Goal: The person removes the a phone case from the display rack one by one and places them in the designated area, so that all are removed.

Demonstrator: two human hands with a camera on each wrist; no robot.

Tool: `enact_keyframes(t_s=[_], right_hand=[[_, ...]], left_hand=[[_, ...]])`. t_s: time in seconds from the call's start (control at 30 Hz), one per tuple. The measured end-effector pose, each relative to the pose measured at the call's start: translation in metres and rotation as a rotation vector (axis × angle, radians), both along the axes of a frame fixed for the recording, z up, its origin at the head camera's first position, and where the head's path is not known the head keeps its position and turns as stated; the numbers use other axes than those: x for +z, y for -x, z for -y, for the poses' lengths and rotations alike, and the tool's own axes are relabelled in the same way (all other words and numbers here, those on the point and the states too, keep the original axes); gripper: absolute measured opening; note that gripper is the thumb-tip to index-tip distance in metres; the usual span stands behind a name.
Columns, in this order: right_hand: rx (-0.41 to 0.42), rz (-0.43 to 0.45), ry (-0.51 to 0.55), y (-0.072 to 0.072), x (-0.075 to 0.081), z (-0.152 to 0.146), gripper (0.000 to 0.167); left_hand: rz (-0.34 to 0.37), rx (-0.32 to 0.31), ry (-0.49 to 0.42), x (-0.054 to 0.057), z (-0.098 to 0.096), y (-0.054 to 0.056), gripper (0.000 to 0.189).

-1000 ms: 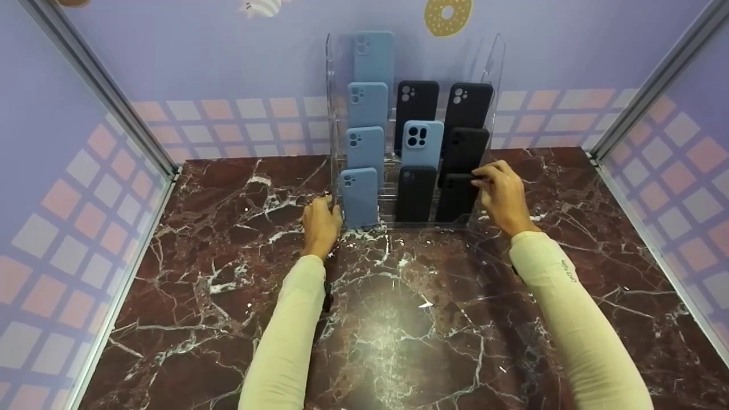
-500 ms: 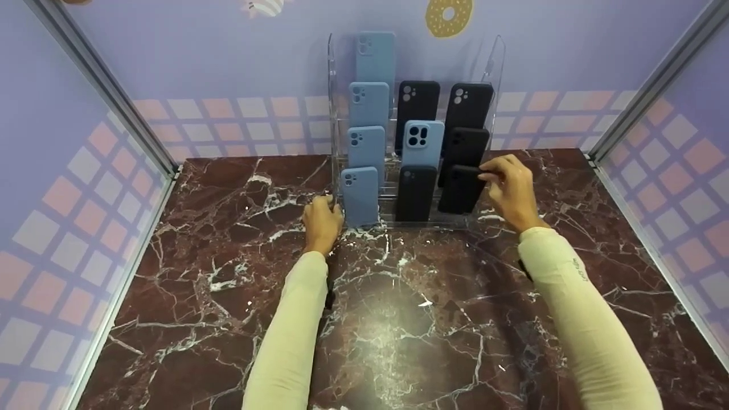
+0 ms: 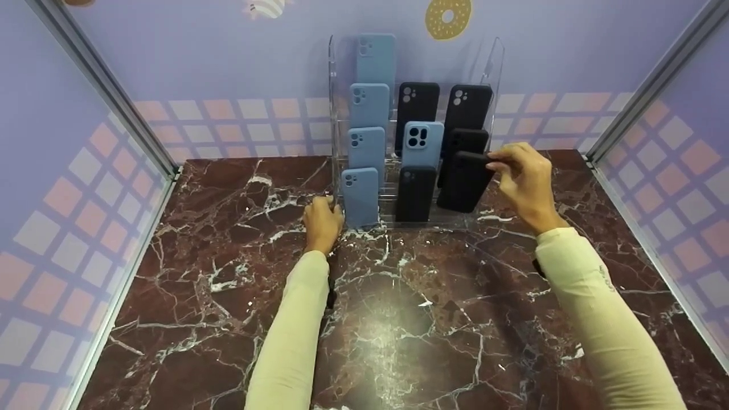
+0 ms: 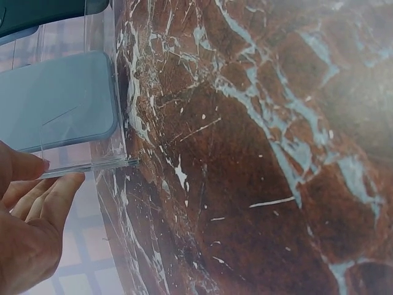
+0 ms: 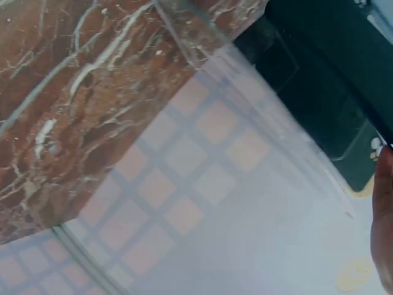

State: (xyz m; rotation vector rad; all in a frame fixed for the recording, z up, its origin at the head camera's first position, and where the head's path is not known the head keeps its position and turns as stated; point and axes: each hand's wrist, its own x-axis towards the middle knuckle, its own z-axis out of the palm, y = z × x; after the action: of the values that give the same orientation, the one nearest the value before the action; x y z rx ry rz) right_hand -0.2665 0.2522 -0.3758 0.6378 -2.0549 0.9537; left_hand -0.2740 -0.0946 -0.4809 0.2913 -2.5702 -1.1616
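A clear acrylic tiered stand (image 3: 332,74) leans against the back wall with several phone cases on it. My left hand (image 3: 323,226) pinches the stand's lower left side panel; in the left wrist view its thumb and fingers lie on either side of the clear edge (image 4: 92,165). With thumb and fingers, my right hand (image 3: 528,185) pinches the upper right corner of a black phone case (image 3: 464,185). That case is tilted and raised at the bottom tier's right place, partly covering another black case (image 3: 468,139) behind it. Only part of the right hand shows in the right wrist view.
Light blue cases (image 3: 360,196) fill the left column. In the middle column are a black case (image 3: 416,193), a blue case with a large camera cutout (image 3: 423,142) and another black case (image 3: 418,105). Purple walls (image 3: 228,62) enclose the dark red marble tabletop (image 3: 387,330).
My right hand has moved up and to the right, lifting the black phone case from the bottom right place and tilting it. The left hand stays at the stand's side.
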Motion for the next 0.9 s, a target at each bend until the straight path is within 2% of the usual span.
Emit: enact_keyframes(t_s=[0.23,0.47,0.67,0.9], right_hand=[[0.107,0.017,-0.009,-0.015,-0.004,0.015,0.011],[0.173,0.087,-0.021,-0.027,-0.026,0.031,0.015],[0.235,0.202,-0.008,-0.033,-0.047,0.045,0.012],[0.268,0.395,0.018,-0.036,-0.067,0.062,0.012]], left_hand=[[0.011,0.008,-0.019,0.001,-0.001,-0.001,0.028],[0.011,0.016,0.004,0.003,-0.002,0.0,0.027],[-0.007,0.017,0.007,0.001,-0.002,0.001,0.026],[-0.004,0.008,0.026,0.001,-0.002,0.0,0.027]])
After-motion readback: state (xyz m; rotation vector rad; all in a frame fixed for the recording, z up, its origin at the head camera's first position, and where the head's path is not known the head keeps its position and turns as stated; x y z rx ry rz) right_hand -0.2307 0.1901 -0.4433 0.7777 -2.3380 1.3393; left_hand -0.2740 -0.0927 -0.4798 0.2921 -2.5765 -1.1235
